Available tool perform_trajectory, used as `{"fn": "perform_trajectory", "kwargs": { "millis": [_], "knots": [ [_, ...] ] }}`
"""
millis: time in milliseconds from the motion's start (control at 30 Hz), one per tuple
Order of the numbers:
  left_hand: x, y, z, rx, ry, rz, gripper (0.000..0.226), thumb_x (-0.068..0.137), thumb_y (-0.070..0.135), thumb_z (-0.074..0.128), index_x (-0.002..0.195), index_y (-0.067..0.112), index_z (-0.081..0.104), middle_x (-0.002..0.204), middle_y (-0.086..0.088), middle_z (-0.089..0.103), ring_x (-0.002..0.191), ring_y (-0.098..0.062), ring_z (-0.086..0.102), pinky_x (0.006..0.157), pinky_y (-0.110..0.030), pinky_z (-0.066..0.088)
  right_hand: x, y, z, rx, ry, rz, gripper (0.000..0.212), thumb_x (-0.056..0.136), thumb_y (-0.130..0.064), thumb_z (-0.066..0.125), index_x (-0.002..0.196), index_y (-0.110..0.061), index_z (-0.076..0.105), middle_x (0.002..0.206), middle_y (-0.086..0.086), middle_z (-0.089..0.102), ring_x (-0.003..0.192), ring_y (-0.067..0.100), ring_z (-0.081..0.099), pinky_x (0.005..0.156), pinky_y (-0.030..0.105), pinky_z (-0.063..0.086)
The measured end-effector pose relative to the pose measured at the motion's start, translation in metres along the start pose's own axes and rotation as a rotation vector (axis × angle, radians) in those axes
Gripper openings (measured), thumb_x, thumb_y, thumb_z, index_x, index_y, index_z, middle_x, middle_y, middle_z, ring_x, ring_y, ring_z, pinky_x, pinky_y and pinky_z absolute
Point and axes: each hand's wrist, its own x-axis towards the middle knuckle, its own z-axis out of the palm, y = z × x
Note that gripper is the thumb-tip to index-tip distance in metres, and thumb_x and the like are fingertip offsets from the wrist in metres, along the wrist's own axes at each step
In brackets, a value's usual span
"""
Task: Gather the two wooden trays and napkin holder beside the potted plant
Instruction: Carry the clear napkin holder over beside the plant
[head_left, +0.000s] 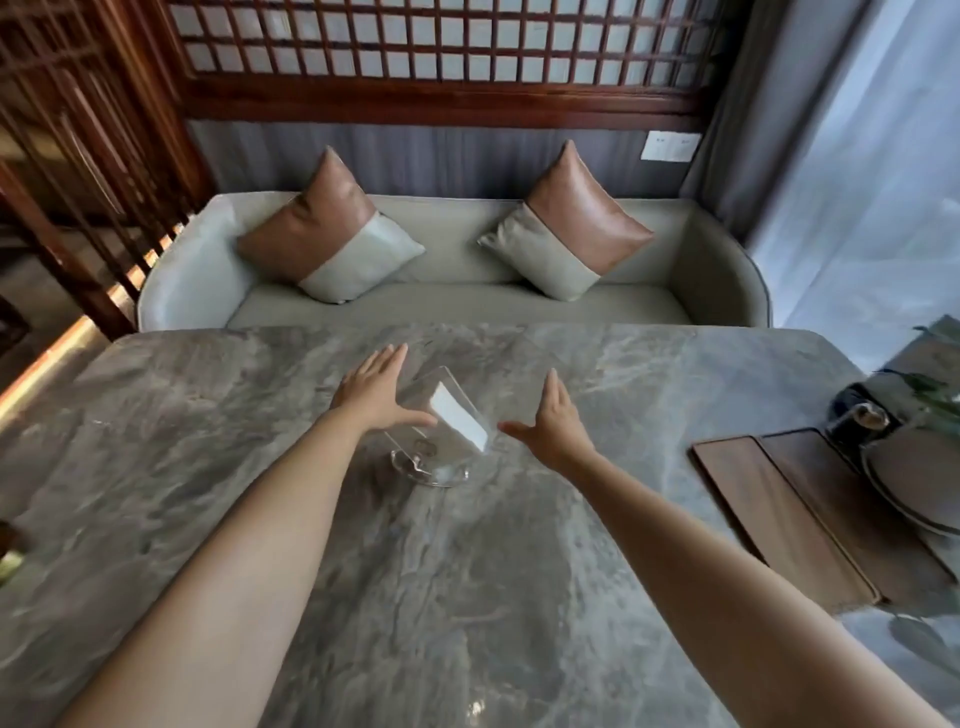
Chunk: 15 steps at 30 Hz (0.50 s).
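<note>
Forearms reach over the marble table (208, 415); both hands splayed, holding nothing.
Left hand (371, 392) and right hand (556, 421) flank the clear napkin holder (439, 426), likely for a two-sided lift toward the wooden trays (795, 509) beside the potted plant (935, 395).

Head view, looking down, close over grey table (208, 467)

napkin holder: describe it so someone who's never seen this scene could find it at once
Start at the grey marble table in front of the sofa. Near its middle, between the open left hand and right hand, stands the napkin holder. It is the only see-through item: clear acrylic on a rounded base, holding white napkins, unlike the dark wooden trays at the right.
</note>
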Motion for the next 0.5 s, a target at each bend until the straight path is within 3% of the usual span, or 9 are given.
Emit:
{"fn": "perform_trajectory", "kwargs": {
  "millis": [300,500],
  "knots": [
    [0.031,-0.038,0.031,-0.137,-0.142,0.063,0.122,0.064,0.023,0.086,0.152,0.029,0.002,0.163,-0.002,0.003,0.149,-0.024,0.012,0.121,-0.043,0.020,0.020,-0.024,0.060,-0.094,-0.120,0.026,0.107,0.080,-0.035,0.067,0.147,-0.007,-0.012,0.160,0.009,-0.007,0.148,0.024,-0.004,0.120,0.036,0.008],
    [0.048,-0.042,0.045,-0.304,-0.138,0.087,0.101,0.065,0.014,0.085,0.147,0.029,0.027,0.152,-0.006,0.036,0.133,-0.028,0.043,0.108,-0.047,0.040,0.027,-0.029,0.073,-0.072,-0.093,0.066,0.091,0.082,-0.025,0.068,0.149,-0.010,0.007,0.154,0.014,0.020,0.142,0.030,0.022,0.114,0.040,0.025]
  ]
}}
